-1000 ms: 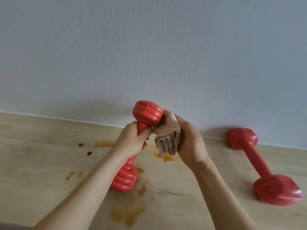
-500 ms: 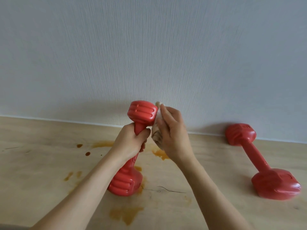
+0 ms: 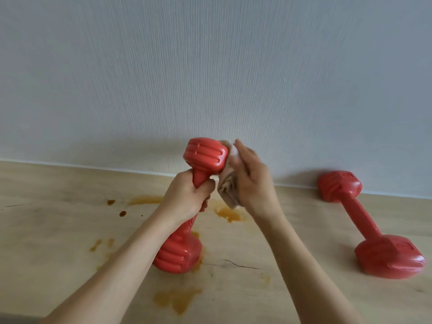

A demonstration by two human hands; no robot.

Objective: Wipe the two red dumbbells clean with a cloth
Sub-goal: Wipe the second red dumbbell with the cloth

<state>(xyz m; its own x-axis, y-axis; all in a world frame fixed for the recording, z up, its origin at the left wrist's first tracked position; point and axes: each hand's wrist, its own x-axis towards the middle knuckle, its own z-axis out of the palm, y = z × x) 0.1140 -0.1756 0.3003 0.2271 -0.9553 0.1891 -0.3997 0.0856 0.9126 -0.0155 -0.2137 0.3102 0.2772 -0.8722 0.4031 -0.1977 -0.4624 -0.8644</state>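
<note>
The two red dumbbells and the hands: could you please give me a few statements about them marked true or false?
1. The left hand grips the handle of the near dumbbell. True.
2. The right hand presses a cloth against that dumbbell's upper head. True.
3. The near dumbbell lies flat on the floor. False: it stands tilted, lower head on the floor.
4. The second dumbbell is held off the floor. False: it lies untouched by the wall.
5. The floor shows brown stains. True.
</note>
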